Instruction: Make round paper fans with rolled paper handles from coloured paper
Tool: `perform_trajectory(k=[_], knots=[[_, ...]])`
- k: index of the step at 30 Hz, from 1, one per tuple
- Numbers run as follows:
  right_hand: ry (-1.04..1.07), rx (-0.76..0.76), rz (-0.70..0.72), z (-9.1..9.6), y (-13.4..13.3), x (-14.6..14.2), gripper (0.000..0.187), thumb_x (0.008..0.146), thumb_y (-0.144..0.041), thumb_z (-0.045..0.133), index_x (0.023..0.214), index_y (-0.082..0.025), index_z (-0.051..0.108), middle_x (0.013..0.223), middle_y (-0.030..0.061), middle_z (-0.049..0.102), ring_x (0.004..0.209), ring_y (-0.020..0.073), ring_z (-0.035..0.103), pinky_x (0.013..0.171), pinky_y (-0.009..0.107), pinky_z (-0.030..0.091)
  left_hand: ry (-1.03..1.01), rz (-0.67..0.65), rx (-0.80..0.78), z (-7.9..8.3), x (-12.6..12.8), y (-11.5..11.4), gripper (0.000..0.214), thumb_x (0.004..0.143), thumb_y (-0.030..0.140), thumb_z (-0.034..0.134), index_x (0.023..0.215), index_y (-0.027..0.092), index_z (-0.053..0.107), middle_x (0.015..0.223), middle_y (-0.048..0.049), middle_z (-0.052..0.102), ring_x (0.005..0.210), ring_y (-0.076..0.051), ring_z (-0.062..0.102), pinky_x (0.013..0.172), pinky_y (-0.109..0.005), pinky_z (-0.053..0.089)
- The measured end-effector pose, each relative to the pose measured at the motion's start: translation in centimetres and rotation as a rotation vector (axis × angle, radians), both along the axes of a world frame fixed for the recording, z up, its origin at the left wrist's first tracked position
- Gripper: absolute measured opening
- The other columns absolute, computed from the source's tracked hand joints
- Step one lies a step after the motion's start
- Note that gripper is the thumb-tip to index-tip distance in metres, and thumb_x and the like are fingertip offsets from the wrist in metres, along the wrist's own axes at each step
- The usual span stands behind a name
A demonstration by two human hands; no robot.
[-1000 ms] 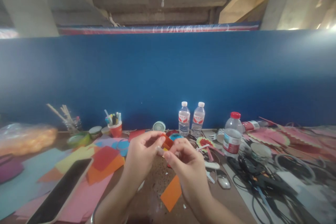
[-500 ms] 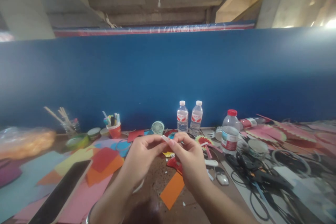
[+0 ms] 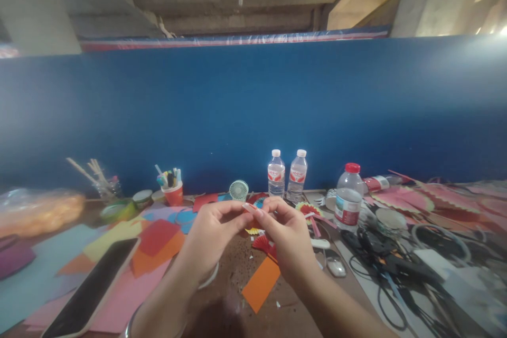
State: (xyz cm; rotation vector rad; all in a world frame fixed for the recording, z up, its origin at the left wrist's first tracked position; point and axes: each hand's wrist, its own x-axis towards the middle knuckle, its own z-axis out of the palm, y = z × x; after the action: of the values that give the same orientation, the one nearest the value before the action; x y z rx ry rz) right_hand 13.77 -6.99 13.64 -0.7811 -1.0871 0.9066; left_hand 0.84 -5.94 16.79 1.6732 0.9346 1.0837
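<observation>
Blue partition point(image 3: 198, 111) behind; left hand point(image 3: 212, 235) and right hand point(image 3: 289, 232) pinch a slim reddish-white strip point(image 3: 250, 207); left of the fan point(image 3: 238, 190), a cup point(image 3: 173, 197) holds pens point(image 3: 171, 178).

The fingers point(image 3: 271, 225) mostly hide the small strip point(image 3: 249, 207) between them.

Thin little strip point(image 3: 250, 208) is kinda whitish with a reddish tint, while the rectangular paper piece point(image 3: 259, 285) is plain flat orange and the pleated paper fan point(image 3: 262, 244) is solid bright red. Brown surface point(image 3: 237, 280) is peppered with dark specks. Big flat partition point(image 3: 253, 111) is plain deep blue, and the shiny plastic banner point(image 3: 233, 40) has blue, white and red stripes. Both small clear plastic bottles point(image 3: 276, 175) rock white caps and red-and-white labels; the bigger clear plastic bottle point(image 3: 348, 198) has a red cap. Rectangular phone point(image 3: 93, 288): black screen, pale edge.
</observation>
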Motion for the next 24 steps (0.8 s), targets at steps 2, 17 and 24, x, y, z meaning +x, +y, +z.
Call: perform_trajectory(k=[2,17,24], knots=[[-0.004,0.006,-0.001,0.0,-0.02,-0.01,0.021,0.068,-0.031,0.065,0.056,-0.018,0.053,0.071,-0.0014,0.047,0.059,0.0093,0.044,0.052,0.022,0.036,-0.02,0.002,-0.007,-0.08,0.01,0.01,0.018,0.074,0.026,0.06,0.089,0.021,0.068,0.081,-0.0025,0.069,0.075,-0.014,0.061,0.063,-0.021,0.047],[-0.07,0.082,-0.05,-0.44,0.14,0.17,0.019,0.072,-0.03,0.061,0.06,-0.018,0.053,0.073,0.001,0.048,0.07,0.0128,0.047,0.059,0.025,0.039,-0.16,0.033,-0.092,-0.53,0.16,0.28,0.016,0.069,0.027,0.064,0.082,0.018,0.068,0.081,-0.0038,0.069,0.069,-0.013,0.06,0.057,-0.02,0.046],[-0.08,0.069,-0.056,-0.43,0.01,0.13,0.019,0.072,-0.031,0.061,0.061,-0.018,0.053,0.073,0.0008,0.048,0.07,0.0129,0.048,0.059,0.024,0.039,-0.208,0.057,-0.113,-0.39,0.37,0.1,0.017,0.069,0.028,0.064,0.079,0.016,0.069,0.079,-0.0063,0.068,0.07,-0.015,0.06,0.055,-0.022,0.046]])
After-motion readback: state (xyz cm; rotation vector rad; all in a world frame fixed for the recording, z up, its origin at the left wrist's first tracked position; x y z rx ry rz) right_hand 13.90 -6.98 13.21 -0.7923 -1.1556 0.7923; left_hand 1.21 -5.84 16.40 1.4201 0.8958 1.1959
